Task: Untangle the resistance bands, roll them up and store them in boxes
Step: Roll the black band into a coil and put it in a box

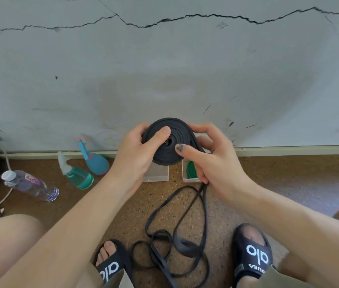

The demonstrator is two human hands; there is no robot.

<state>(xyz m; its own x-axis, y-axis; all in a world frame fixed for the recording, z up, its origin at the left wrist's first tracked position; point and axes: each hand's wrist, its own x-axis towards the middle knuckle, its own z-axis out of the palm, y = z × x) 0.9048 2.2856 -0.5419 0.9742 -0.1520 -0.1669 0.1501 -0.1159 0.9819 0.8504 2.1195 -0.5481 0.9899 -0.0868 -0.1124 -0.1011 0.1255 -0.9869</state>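
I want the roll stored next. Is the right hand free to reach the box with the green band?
Probably not yet. The right hand hovers right over that box, but its grip is on the black band, shared with the left hand, and the tail lies unrolled on the floor.

My arms are bare, with no sleeves. I wear black slides (255, 255) with white letters, and a dark-painted thumbnail (179, 148).

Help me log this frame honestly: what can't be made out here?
- Head view: box contents, mostly hidden by the right hand.
- Second box, partly behind the left hand and black roll.
- Loose black band runs off the bottom edge.
- Bottle label too small.
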